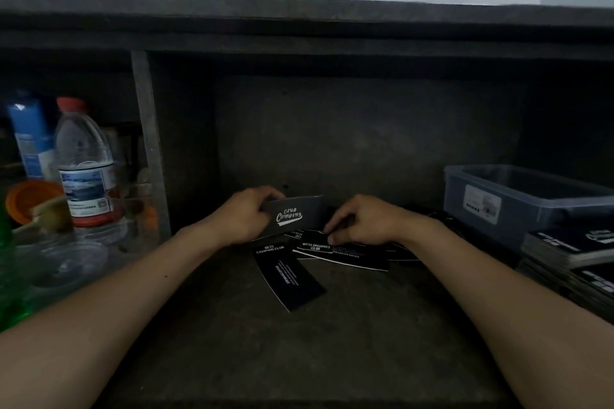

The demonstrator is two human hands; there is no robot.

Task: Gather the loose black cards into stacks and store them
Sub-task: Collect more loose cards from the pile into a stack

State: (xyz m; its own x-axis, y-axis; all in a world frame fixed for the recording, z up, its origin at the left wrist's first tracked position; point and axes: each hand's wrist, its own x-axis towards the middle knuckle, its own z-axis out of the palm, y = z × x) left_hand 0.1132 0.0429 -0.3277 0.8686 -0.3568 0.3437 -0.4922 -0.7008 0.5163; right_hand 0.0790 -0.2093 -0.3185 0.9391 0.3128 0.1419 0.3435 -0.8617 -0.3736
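Best to slide the next one flush against what is already held and square the edges before lifting more. The left hand (247, 216) grips a black card (294, 214) upright just above the desk (299, 359), fingers curled over its top edge. The right hand (362, 221) arches down, its fingertips pinching a loose card (315, 248) in the scatter. Both forearms reach in low.

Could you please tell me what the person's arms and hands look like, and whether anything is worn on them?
Both the left hand and the right hand are bare: no gloves, and no rings show. The left forearm and the right forearm are bare too, with no sleeve in view down to the picture's edge, and no watch or bracelet at either wrist.
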